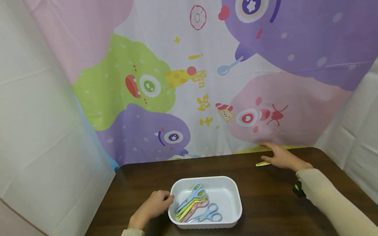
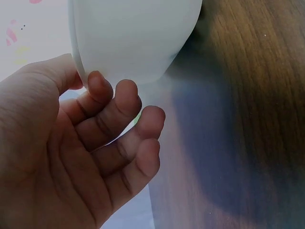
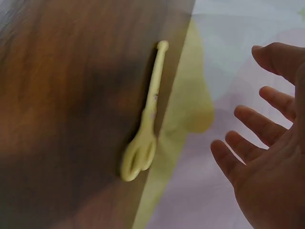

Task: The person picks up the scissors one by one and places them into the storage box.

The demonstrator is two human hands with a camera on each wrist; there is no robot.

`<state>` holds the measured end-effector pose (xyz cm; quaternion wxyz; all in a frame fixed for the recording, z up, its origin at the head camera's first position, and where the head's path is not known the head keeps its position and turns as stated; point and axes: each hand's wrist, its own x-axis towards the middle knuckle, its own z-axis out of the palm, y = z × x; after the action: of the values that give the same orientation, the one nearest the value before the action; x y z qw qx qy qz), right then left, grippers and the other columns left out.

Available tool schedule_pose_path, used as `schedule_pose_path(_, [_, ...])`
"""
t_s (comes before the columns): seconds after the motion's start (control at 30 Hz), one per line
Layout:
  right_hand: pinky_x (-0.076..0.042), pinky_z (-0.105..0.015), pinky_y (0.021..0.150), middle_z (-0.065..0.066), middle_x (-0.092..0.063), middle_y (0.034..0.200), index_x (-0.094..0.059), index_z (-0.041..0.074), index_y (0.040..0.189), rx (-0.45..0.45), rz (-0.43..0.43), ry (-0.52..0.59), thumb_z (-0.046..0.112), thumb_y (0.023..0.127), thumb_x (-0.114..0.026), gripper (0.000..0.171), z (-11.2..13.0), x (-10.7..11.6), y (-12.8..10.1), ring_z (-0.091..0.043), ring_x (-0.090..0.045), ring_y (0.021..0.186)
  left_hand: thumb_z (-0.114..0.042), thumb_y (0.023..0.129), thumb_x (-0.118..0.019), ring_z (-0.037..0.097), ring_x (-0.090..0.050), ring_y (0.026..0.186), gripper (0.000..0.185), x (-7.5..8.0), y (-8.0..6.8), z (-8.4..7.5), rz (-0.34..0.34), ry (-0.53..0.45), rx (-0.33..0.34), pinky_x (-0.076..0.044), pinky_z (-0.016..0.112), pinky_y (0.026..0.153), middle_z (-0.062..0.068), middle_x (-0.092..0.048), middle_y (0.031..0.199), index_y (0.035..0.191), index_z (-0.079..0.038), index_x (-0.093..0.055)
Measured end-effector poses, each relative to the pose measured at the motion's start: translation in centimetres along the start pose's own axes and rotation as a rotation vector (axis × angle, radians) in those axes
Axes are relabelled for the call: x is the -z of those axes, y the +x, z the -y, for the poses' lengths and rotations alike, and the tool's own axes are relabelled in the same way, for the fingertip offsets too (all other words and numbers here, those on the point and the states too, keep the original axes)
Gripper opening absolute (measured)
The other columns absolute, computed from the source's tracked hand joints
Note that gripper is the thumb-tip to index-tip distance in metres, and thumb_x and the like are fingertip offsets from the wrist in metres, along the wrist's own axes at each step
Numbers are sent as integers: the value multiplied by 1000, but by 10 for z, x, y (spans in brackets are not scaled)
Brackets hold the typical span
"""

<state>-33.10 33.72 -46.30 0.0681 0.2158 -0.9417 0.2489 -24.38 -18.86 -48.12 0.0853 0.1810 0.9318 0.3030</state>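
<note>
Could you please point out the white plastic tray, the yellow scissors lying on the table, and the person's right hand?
White plastic tray [image 1: 228, 186]: head view, bare inner floor.
Yellow plastic scissors on the dark wooden table [image 3: 147, 121]: right wrist view, pivot area.
Right hand [image 1: 282, 157]: head view, back of the hand.
</note>
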Motion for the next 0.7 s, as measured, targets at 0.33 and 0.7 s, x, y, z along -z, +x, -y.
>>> schedule_pose_path(0.33, [-38, -70, 105, -33, -44, 151, -42, -8, 148, 27, -53, 8, 11, 97, -70, 61, -31, -10, -12, -55, -44, 135, -24, 102, -57, 8, -49, 48, 35, -1, 0, 0, -9, -10, 7, -43, 27, 47, -7, -51, 56, 68, -15, -54])
schedule_pose_path(0.7, [-38, -71, 105, -38, -45, 147, -43, -9, 147, -78, -25, -1, 16, 98, -68, 60, -48, -13, -22, -59, -44, 133, -22, 102, -57, 9, -51, 51, 34, -2, 1, 1, 11, -43, 7, -44, 27, 48, -6, -53, 59, 69, -13, -56])
